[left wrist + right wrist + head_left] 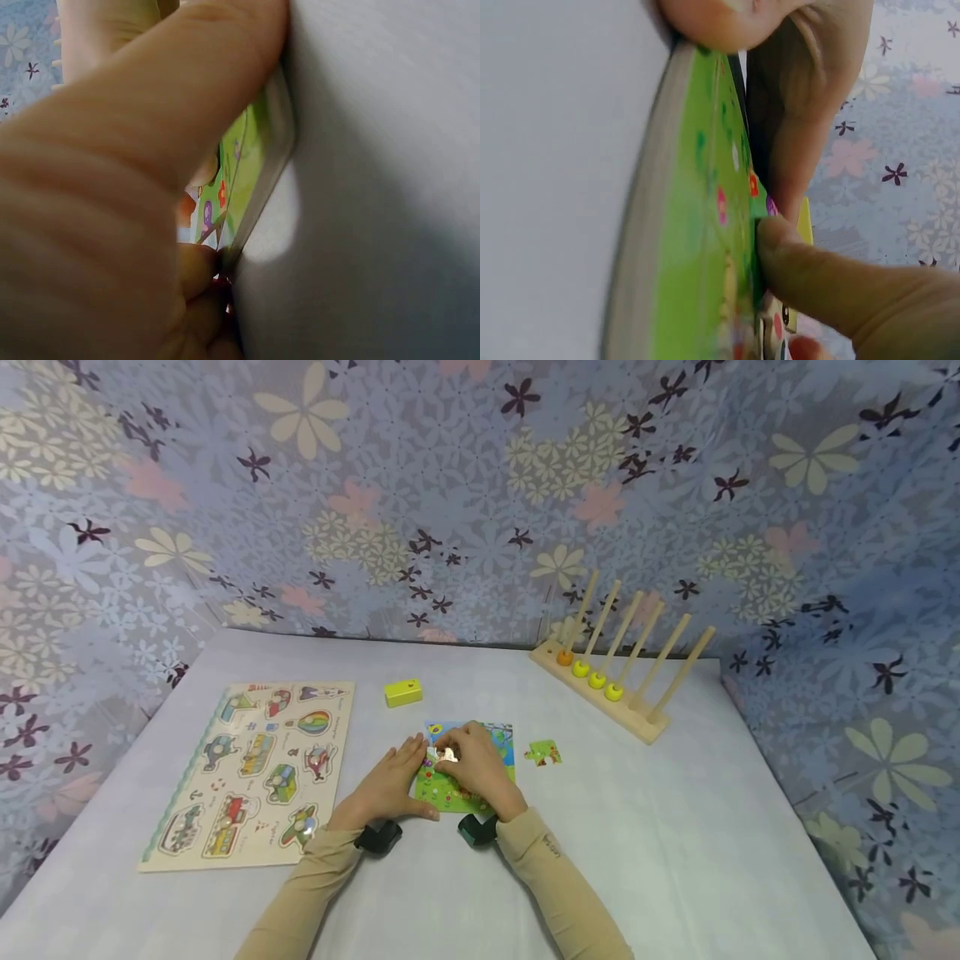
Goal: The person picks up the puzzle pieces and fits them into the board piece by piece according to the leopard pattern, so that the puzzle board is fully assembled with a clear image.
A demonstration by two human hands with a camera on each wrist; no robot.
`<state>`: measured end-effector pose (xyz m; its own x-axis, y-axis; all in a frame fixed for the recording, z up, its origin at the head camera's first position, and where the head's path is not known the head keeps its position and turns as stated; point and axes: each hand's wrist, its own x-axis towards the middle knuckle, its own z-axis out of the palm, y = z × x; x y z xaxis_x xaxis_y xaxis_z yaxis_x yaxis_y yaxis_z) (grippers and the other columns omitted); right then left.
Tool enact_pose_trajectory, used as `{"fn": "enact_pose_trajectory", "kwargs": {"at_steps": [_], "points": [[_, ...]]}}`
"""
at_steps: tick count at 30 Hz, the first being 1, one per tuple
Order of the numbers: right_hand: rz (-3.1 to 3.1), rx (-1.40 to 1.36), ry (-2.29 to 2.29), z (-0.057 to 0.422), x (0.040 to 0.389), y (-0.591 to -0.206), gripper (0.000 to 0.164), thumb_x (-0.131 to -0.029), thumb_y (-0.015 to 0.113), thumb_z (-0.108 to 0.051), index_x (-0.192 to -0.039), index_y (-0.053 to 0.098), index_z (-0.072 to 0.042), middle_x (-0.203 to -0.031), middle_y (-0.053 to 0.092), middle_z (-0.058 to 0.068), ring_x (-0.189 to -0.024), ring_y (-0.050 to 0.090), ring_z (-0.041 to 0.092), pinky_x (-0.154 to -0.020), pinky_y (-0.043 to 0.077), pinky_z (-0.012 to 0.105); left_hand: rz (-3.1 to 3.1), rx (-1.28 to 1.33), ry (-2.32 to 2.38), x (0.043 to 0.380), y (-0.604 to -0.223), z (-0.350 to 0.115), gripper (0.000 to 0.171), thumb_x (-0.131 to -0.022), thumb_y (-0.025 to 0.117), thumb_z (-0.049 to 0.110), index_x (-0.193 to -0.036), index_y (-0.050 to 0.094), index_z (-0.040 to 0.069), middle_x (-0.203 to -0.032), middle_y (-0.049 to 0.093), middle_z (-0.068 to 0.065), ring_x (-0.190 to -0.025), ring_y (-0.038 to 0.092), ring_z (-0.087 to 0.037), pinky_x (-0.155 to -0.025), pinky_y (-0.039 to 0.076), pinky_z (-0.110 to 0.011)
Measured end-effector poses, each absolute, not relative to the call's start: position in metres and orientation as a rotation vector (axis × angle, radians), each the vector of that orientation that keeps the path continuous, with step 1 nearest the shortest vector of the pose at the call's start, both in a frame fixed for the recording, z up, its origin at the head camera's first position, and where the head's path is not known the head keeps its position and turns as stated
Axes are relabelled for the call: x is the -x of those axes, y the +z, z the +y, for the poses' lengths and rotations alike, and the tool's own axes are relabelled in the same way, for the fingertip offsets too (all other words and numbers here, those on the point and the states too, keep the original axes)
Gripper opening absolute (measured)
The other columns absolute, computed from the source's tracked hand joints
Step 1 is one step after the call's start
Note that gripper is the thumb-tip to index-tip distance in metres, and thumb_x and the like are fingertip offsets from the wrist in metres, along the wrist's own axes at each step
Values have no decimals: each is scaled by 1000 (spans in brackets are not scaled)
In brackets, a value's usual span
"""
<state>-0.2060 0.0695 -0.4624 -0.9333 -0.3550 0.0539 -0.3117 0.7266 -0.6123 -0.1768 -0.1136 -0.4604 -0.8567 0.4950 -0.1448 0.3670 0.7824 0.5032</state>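
A small jigsaw puzzle [501,770] with a blue and green picture lies mid-table in its thick-edged tray [279,142]. My left hand [388,787] steadies the tray's left side, fingers extended and thumb at the near edge. Over the picture, my right hand [476,770] pinches a puzzle piece [758,262] between thumb and fingers, low against the surface. The fingers cover much of that piece. A loose green puzzle piece [544,752] lies on the table right of the tray.
A wooden picture board [247,777] with vehicle shapes lies at the left. A yellow block [403,692] stands behind the puzzle. At the back right is a wooden peg stand [600,693] with several beads. The patterned cloth [450,510] borders the table's far edge.
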Motion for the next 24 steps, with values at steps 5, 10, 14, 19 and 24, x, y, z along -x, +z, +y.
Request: {"fn": "enact_pose_trajectory", "kwargs": {"at_steps": [5,10,14,19,24], "points": [[2887,383,-1011,67,205,-462,29,-79,80,-30,-97,67,-11,-93,51,5,-84,44,18,-68,41,28,2709,-656,681,178,-461,-114,113,-73,81,47,-150,19,-9,-160,14,-24,-150,13,-39,-122,15,-55],[2934,279,-968,66,204,-462,41,-75,83,-34,-100,64,-8,-108,56,12,-99,51,27,-84,48,39,2705,-642,682,178,-462,-113,114,-73,81,47,-151,18,-7,-161,13,-23,-150,13,-38,-123,14,-54],[2974,257,-932,69,204,-461,47,-72,85,-38,-101,63,-8,-109,57,14,-102,52,31,-89,47,42,2706,-639,674,179,-462,-112,115,-73,81,47,-151,17,-7,-161,13,-23,-150,13,-38,-123,15,-54],[2998,271,-896,72,204,-463,51,-70,85,-42,-101,62,-10,-104,58,11,-94,52,27,-82,47,38,2705,-647,672,178,-462,-112,114,-73,81,47,-151,18,-7,-161,13,-23,-150,13,-38,-122,15,-55],[3023,283,-841,73,205,-464,54,-69,84,-47,-101,60,-11,-100,56,10,-89,51,25,-76,46,36,2703,-644,680,178,-461,-112,113,-73,81,46,-151,18,-7,-161,13,-23,-150,13,-38,-122,15,-55]]}}
